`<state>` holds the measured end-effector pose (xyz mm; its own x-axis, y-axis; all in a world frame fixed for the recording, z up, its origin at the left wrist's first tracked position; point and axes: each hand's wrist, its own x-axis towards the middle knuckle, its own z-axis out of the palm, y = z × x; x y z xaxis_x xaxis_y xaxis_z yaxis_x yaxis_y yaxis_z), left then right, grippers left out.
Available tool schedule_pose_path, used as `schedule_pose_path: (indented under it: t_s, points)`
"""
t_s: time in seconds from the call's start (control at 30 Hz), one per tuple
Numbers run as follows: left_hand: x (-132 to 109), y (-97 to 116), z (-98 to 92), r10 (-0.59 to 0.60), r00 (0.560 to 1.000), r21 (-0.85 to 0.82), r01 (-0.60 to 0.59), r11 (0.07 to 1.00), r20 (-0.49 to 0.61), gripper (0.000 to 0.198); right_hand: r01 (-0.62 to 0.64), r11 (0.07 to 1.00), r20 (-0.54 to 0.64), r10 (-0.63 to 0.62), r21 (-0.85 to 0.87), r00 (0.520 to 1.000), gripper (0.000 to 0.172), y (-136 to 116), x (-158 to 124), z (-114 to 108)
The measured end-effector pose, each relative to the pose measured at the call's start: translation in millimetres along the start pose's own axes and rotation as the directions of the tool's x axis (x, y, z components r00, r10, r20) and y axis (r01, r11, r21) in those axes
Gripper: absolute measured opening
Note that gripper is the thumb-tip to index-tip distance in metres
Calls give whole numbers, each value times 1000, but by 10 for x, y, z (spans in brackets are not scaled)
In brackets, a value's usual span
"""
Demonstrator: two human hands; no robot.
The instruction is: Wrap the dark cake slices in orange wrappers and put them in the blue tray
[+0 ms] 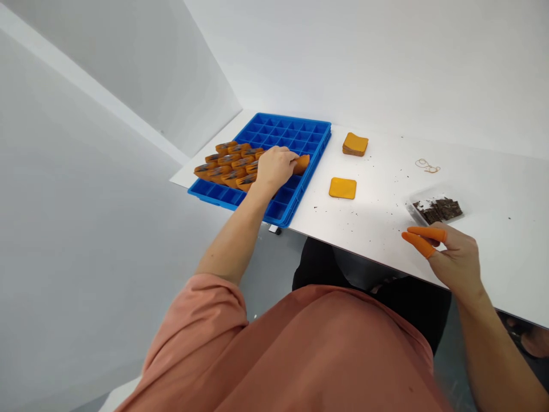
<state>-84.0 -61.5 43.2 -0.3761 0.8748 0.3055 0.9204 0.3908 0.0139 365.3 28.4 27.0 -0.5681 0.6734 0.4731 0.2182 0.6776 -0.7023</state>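
Nearest, lower right of the frame: right hand (pixel 458 257) in orange finger cots (pixel 418 245), fingertips close together, nothing seen between them; contact of the tips cannot be told. Just beyond it, a clear box (pixel 412 216) holds dark brown pieces (pixel 449 208). Centre: a single orange square (pixel 342 188) lies on the white table (pixel 493 252). Left of it, left hand (pixel 275 169) reaches into the blue tray (pixel 307 186), fingertips at an orange packet (pixel 302 165); whether they clamp it is hidden. Farther, right: thin bands (pixel 428 166); upper centre: a stack of orange squares (pixel 355 144). Progress, estimated: partial; filled packets (pixel 231 178) group at the tray's left and middle, upper rows unfilled, squares and brown pieces remaining. No brand, label or writing legible.
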Motion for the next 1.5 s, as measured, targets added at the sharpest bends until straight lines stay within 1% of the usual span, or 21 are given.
schedule_pose_path:
  t_s: [0.17,0.33,0.43,0.53,0.57,0.63,0.7,0.73,0.8,0.87,0.9,0.93,0.97,1.0,1.03,1.1,1.13,1.17,1.23,1.4,1.5]
  points:
    - [107,11,-36,51,998,38,-52,998,45,38,-35,999,-1,35,2,999,7,5,8,-23]
    - [113,12,-79,95,991,72,-102,992,92,36,-68,998,3,68,1,998,8,31,22,-57]
    - [76,39,-87,96,994,63,-100,993,53,39,-80,997,-23,80,14,997,8,63,30,-82]
    - [29,96,-25,96,995,16,-95,995,-16,56,-91,996,-45,91,13,995,6,96,28,-105]
    - [15,117,10,105,994,-4,-105,994,-7,63,-98,995,-51,98,5,994,5,104,25,-119]
    - [-12,166,74,126,991,-45,-124,991,50,77,-111,994,-66,110,-7,992,3,117,26,-171]
    - [-45,227,93,117,990,-80,-110,991,83,87,-135,991,-110,133,-9,985,3,139,57,-270]
    - [-69,264,79,104,992,-97,-96,991,71,89,-155,988,-143,152,-12,978,5,160,95,-338]
    - [-139,352,11,81,997,-136,-81,987,-2,89,-212,976,-227,195,-51,954,10,237,229,-501]
    - [-250,460,-73,116,988,-183,-133,974,-105,83,-280,944,-246,234,-172,941,16,367,442,-666]
    - [-321,522,-105,149,978,-215,-178,960,-143,77,-306,912,-191,261,-271,946,17,449,571,-733]
    - [-402,588,-124,194,966,-246,-233,941,-173,73,-298,869,-65,297,-395,953,19,540,708,-784]
    - [-489,655,-126,246,949,-273,-293,916,-196,68,-258,817,56,333,-516,941,20,636,846,-812]
    - [-577,721,-112,288,932,-295,-345,891,-220,64,-198,759,170,376,-620,911,23,732,977,-818]
    - [-662,783,-82,316,918,-312,-381,870,-239,61,-139,696,256,433,-705,864,26,823,1096,-803]
    - [-806,878,10,332,909,-337,-404,850,-251,55,-43,619,368,520,-785,771,40,977,1278,-731]
    - [-860,909,63,326,913,-347,-396,850,-245,53,-14,596,396,551,-803,735,46,1036,1338,-686]
    - [-902,929,113,315,920,-356,-382,853,-233,52,7,581,414,570,-814,710,51,1082,1379,-644]
    - [-953,941,196,294,933,-373,-353,858,-208,49,32,559,422,585,-829,693,54,1140,1414,-583]
    - [-984,926,280,287,936,-405,-349,845,-205,41,50,542,401,552,-839,731,42,1155,1378,-591]
    - [-983,934,304,272,944,-413,-327,850,-187,41,48,535,389,546,-843,742,34,1109,1329,-637]
